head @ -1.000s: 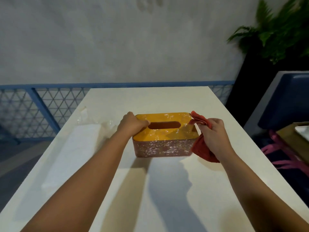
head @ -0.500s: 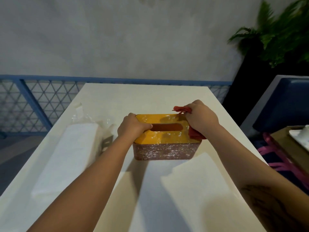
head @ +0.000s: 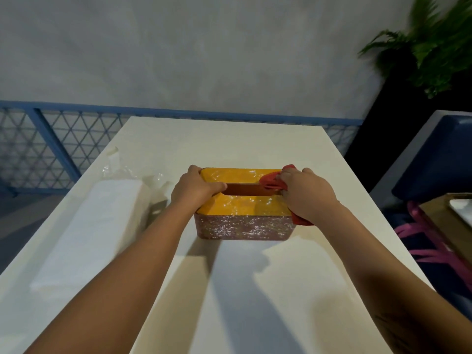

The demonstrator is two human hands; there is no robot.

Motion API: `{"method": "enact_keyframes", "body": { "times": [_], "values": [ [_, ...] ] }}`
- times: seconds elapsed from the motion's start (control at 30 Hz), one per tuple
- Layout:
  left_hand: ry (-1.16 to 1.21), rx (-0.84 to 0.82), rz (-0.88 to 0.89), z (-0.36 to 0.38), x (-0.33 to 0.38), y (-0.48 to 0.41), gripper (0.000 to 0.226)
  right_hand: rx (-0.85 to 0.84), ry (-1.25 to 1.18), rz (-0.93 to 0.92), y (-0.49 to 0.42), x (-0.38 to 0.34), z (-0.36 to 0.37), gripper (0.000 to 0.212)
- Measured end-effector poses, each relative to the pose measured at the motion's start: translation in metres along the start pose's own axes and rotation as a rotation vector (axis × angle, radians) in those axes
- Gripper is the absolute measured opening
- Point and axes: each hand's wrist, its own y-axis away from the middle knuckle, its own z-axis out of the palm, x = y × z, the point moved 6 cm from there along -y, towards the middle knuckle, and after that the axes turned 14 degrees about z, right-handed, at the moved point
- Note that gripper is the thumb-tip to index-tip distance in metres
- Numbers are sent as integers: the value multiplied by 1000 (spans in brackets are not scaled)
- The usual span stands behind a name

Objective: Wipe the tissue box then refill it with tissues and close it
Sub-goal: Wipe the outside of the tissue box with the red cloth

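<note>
The rectangular tissue box (head: 244,215), with a glossy orange-yellow lid and glittery reddish-brown sides, sits upright on the pale cream surface (head: 229,290), a little beyond its middle and between the person's two forearms. A long oval slot (head: 245,189) runs across the lid, and its inside looks dark.

The left hand (head: 195,188) grips the box's left end, fingers curled over the far left corner and the thumb lying along the lid up to the left end of the slot. The right hand (head: 307,194) is clenched on a crumpled red cloth (head: 272,181) and presses it onto the lid at the right end of the slot. Part of the cloth bunches out beyond the fingers toward the far right corner, and another fold hangs out below the wrist against the box's right side.

To the left of the box, near but apart from it, lies a long white pack of tissues in clear plastic wrap (head: 94,226), its wrap crinkled open at the far end.

Beyond the surface stands a blue railing with diamond mesh (head: 58,139) before a grey wall. A green fern-like plant (head: 431,47) stands at the upper right, and a dark blue seat (head: 434,159) stands to the right of the surface.
</note>
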Motion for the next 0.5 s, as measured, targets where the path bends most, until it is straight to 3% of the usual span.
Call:
{"method": "enact_keyframes", "body": {
  "times": [0.5],
  "values": [
    [8, 21, -5, 2, 0, 3, 72, -40, -168, 10, 50, 8, -4, 32]
  ]
}}
